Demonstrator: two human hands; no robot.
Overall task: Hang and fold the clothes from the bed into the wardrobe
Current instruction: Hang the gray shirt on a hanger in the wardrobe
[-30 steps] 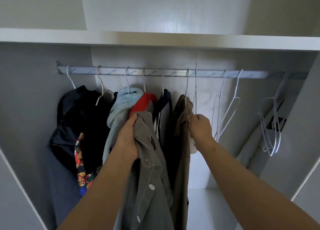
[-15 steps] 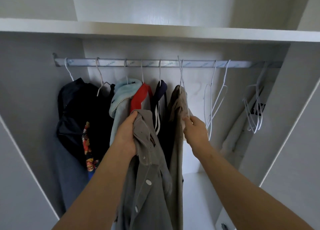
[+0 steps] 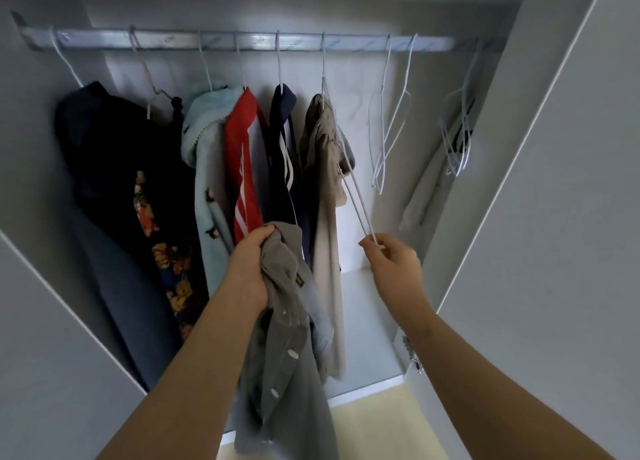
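My left hand (image 3: 250,265) grips the collar end of a grey button shirt (image 3: 289,348), which hangs down in front of the open wardrobe. My right hand (image 3: 389,257) pinches the lower end of a white wire hanger (image 3: 351,182) that slants down from beside the beige garment (image 3: 323,196). The silver rail (image 3: 242,40) runs across the top. On it hang a black garment (image 3: 114,154), a light blue fleece (image 3: 207,168), a red and white top (image 3: 244,168) and a navy striped top (image 3: 284,154).
Two bare white hangers (image 3: 388,120) hang right of the beige garment, and a bunch of several more hangers (image 3: 457,137) sits at the rail's right end. The wardrobe's right door (image 3: 554,189) stands open beside my right arm. A pale floor shows below.
My right hand has pulled a white hanger down and outward from beside the beige garment. My left hand has lowered the grey shirt. The view has tilted downward.
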